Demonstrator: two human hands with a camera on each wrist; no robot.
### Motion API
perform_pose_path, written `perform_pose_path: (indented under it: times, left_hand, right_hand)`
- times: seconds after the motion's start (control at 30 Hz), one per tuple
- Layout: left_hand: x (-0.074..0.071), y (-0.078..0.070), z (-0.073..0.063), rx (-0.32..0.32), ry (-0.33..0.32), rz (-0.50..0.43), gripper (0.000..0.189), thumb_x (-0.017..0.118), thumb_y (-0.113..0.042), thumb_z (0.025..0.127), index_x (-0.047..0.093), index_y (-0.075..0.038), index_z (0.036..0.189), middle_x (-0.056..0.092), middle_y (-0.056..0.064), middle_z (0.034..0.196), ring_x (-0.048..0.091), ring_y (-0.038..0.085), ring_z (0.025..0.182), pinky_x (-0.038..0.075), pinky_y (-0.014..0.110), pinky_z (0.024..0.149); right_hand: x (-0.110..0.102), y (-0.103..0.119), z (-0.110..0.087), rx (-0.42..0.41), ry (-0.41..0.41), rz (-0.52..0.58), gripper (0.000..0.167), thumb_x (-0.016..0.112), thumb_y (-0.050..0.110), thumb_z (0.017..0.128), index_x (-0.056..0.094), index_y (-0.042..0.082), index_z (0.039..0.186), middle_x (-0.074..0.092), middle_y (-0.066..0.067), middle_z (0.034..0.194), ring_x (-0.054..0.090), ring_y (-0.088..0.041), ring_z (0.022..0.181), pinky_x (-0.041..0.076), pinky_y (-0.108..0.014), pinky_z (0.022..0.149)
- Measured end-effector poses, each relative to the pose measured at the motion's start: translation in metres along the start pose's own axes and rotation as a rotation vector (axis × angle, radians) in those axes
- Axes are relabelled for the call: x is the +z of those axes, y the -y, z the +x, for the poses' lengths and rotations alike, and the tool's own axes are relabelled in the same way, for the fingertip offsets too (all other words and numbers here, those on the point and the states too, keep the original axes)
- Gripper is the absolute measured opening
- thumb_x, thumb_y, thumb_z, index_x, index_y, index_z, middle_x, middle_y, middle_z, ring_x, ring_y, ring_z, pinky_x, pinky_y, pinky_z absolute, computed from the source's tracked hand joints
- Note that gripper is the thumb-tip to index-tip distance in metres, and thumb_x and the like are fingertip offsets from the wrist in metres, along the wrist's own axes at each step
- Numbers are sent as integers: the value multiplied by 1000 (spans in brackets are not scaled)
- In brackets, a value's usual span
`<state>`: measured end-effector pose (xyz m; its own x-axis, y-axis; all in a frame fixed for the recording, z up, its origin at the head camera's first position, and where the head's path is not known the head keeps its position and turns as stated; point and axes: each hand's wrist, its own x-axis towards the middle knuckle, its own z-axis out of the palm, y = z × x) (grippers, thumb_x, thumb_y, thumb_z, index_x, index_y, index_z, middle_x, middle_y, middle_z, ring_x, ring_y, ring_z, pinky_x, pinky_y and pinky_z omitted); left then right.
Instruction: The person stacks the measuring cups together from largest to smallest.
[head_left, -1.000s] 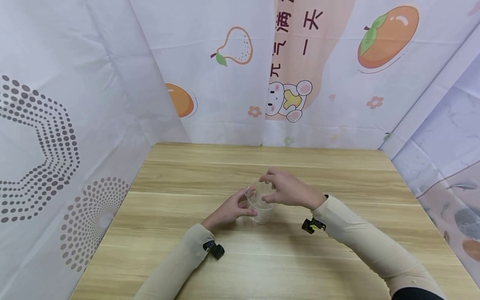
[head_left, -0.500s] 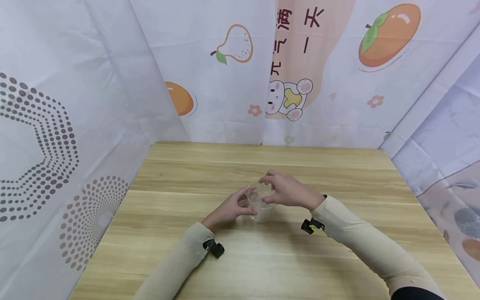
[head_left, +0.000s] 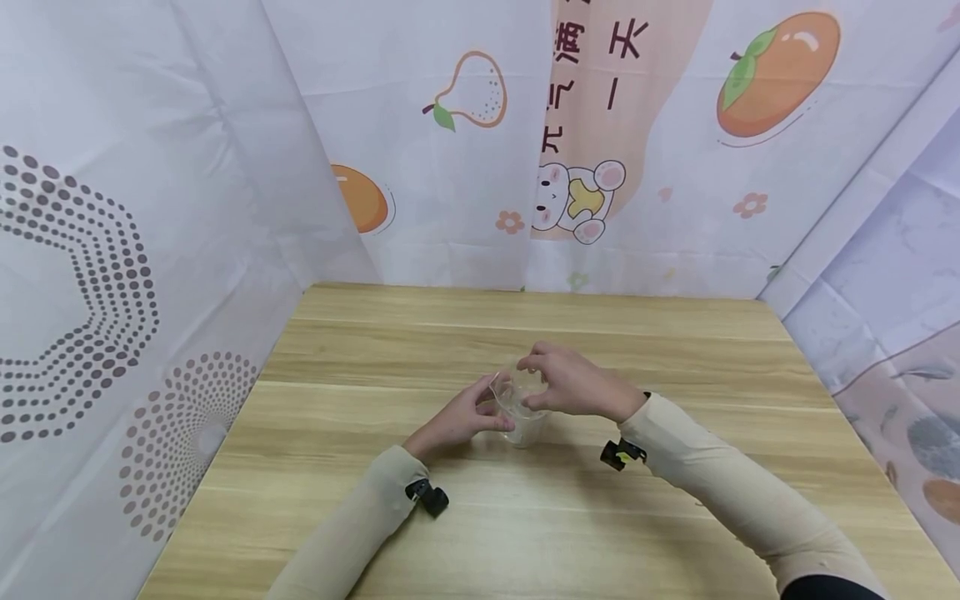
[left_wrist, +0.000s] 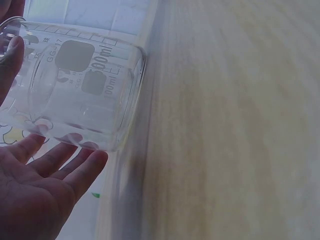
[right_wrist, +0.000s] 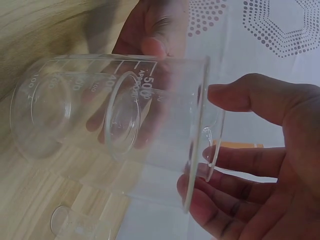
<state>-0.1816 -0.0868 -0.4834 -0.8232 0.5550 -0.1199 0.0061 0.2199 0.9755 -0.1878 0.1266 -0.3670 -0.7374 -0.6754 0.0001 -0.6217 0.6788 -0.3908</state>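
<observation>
A large clear glass beaker with white volume marks stands upright on the table. Nested inside it is a smaller glass beaker, its rim well below the big one's. My left hand holds the large beaker from the left, thumb on the near side and fingers round the far side. From the right, my right hand reaches over the top; its thumb and fingertips grip the large beaker's rim, several fingers bent round the edge in the right wrist view. The small beaker sits apart from the right fingertips.
The wooden table reaches back to a printed curtain. A patterned cloth hangs along the left side. At the lower left of the right wrist view, another clear round glass shape shows over the wood.
My right hand has shifted very slightly down and toward me at the rim. The left hand and the large beaker stay in place.
</observation>
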Motion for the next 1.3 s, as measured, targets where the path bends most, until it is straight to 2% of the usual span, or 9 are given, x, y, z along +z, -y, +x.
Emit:
perform_pose_path:
  times: [0.17, 0.4, 0.9, 1.1, 1.3]
  left_hand:
    - [0, 1, 0, -8, -1, 0, 89, 77, -26, 84, 24, -20, 155, 29, 7, 160, 39, 32, 142, 38, 45, 115]
    - [-1, 0, 0, -21, -1, 8, 91, 78, -27, 84, 22, -20, 156, 29, 10, 160, 40, 33, 141, 38, 45, 115]
    - [0, 0, 0, -9, -1, 1, 89, 77, -23, 85, 23, -19, 155, 29, 11, 160, 41, 33, 141, 37, 46, 115]
    - [0, 0, 0, -2, 0, 3, 88, 77, -22, 85, 23, -20, 155, 30, 11, 159, 42, 33, 140, 38, 46, 114]
    - [1, 2, 0, 5, 3, -3, 86, 76, -22, 85, 25, -24, 154, 31, 10, 159, 43, 32, 139, 39, 46, 114]
  right_hand:
    - [2, 2, 1, 7, 11, -13, 48, 78, 24, 80, 65, -1, 120, 64, -10, 105, 61, -15, 80, 53, -24, 68]
    - [4, 0, 3, -5, 23, -2, 49, 77, 22, 81, 64, -4, 120, 63, -15, 108, 64, -25, 84, 54, -27, 69]
    - [9, -1, 3, -44, 20, -46, 49, 78, 23, 80, 65, -3, 119, 63, -15, 105, 57, -15, 78, 52, -25, 68]
    - [10, -1, 4, -44, 21, -59, 49, 79, 23, 80, 65, -3, 119, 62, -14, 103, 55, -14, 78, 52, -26, 68]
    - [11, 0, 5, -40, 34, -53, 49, 79, 24, 80, 65, -2, 119, 62, -13, 104, 54, -13, 76, 50, -24, 65]
